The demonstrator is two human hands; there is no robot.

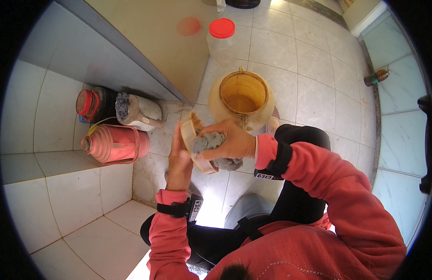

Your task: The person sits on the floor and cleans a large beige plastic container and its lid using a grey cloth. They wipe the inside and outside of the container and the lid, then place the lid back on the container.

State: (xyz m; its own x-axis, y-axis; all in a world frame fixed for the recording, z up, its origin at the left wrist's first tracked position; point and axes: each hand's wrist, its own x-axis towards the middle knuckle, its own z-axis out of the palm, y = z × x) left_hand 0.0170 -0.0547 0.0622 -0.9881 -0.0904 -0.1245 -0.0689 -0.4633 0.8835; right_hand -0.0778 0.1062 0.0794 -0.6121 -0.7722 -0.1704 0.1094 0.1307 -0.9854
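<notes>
My left hand (178,161) holds a round tan lid (191,134) on edge, its inner side turned to the right. My right hand (231,140) presses a grey rag (216,145) against the inside of that lid; part of the rag hangs below the hand. Just beyond the hands an open yellowish plastic jar (244,95) stands on the tiled floor, its mouth facing up and its inside looking empty. Both arms wear pink sleeves with black wrist straps.
At the left stand a pink flask lying on its side (114,143), a dark jar with a red cap (91,105) and a white container with a grey top (139,112). A clear jar with a red lid (221,37) is farther back. A small bottle (377,76) lies at the right wall.
</notes>
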